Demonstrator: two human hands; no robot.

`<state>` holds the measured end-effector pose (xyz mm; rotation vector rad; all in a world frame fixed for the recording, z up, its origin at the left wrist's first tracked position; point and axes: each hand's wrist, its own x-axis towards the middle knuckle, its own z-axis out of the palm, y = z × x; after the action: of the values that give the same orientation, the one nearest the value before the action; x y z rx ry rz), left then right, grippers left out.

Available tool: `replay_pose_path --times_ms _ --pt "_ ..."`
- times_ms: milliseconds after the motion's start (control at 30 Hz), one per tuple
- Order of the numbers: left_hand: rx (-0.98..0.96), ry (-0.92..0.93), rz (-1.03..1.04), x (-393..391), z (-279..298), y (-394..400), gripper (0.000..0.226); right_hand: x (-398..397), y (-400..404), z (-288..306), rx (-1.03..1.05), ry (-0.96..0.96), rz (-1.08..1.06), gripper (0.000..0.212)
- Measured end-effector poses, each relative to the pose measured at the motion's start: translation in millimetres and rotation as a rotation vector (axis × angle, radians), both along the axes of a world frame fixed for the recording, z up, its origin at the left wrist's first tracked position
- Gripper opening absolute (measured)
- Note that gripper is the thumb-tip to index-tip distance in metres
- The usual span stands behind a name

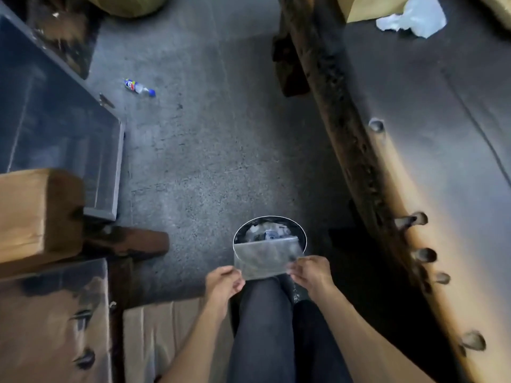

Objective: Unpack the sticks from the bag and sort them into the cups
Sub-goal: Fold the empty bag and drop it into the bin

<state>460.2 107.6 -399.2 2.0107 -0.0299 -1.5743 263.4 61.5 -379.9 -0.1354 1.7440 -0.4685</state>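
A flat clear plastic bag [265,258] is stretched between both hands over my knee. My left hand [222,283] pinches its lower left corner and my right hand [311,275] pinches its right edge. No sticks show inside the bag. Just beyond it on the floor stands a round black bin [302,236] with a pale rim, holding crumpled wrappers. No cups or sticks are in view.
A long rough wooden table [414,150] runs along the right. A dark cabinet [55,120] and a wooden beam [36,214] are on the left, cardboard [163,333] lies at lower left. A small bottle [139,87] lies on the grey floor. White crumpled plastic [412,16] sits far right.
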Motion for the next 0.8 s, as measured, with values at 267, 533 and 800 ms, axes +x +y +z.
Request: replay_pose_path --times_ms 267,533,800 --pt "0.008 -0.003 -0.067 -4.4 -102.6 -19.0 0.019 -1.0 -23.3 -103.2 0.032 0.057 -0.02 0.023" --pt "0.033 0.007 -0.227 -0.9 -82.7 -18.3 0.027 -12.8 -20.8 -78.1 0.037 0.054 0.057 0.018" --pt "-0.149 -0.236 -0.449 -5.1 43.5 -22.3 0.04 -7.7 -16.7 50.3 -0.149 0.106 0.208 0.013"
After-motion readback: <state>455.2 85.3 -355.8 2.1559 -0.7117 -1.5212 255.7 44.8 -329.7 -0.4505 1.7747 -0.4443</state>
